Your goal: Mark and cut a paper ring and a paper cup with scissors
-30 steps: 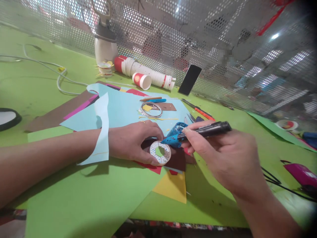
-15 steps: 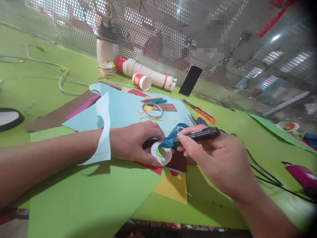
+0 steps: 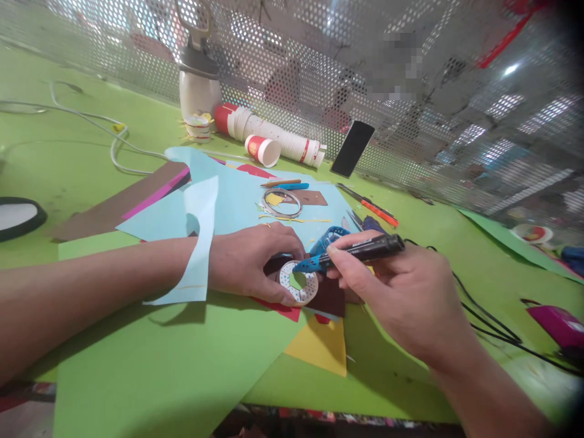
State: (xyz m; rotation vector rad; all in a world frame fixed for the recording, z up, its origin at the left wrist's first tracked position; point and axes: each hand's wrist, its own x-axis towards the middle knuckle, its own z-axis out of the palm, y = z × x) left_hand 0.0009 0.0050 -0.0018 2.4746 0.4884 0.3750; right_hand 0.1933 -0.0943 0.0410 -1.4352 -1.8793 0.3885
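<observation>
Right now the left hand (image 3: 249, 261) pins the white ring (image 3: 298, 283) flat on the table (image 3: 55, 164) while the right hand (image 3: 401, 292) grips the black pen (image 3: 365, 250), marking its rim; next needs steady turning.

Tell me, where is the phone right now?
The black phone leans against the perforated metal screen at the back of the green table, just right of the lying stack of paper cups.
</observation>
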